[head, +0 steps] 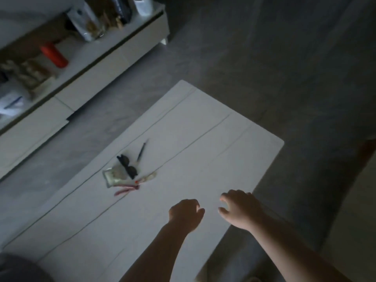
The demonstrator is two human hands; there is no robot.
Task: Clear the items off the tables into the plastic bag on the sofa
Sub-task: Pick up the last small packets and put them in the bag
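Neither hand holds anything: the left hand (pixel 186 213) hangs over the white table (pixel 234 151) with its fingers curled loosely inward, and the right hand (pixel 240 209) hovers just beside it near the table's right edge, fingers bent and spread a little apart. Both forearms are bare. The tabletop is smooth and matte, a rounded-corner rectangle crossed by thin dark vein lines like marble.

Well apart from the hands, towards the table's left side, lies a small cluster. Black sunglasses (pixel 127 166) with round lenses rest partly on a flat, clear plastic packet (pixel 114 178). A slim dark pen (pixel 141 151) lies just beyond them. A thin red-tipped stick-like item (pixel 145 178) and a pinkish-red strip (pixel 126 189) lie at the near edge of the cluster; blur hides what they are.

Across the grey floor (pixel 264 58) stands a long, low white cabinet (pixel 97 72) carrying a red cylinder (pixel 54 55) and other blurred clutter. No plastic bag or sofa is clearly discernible.
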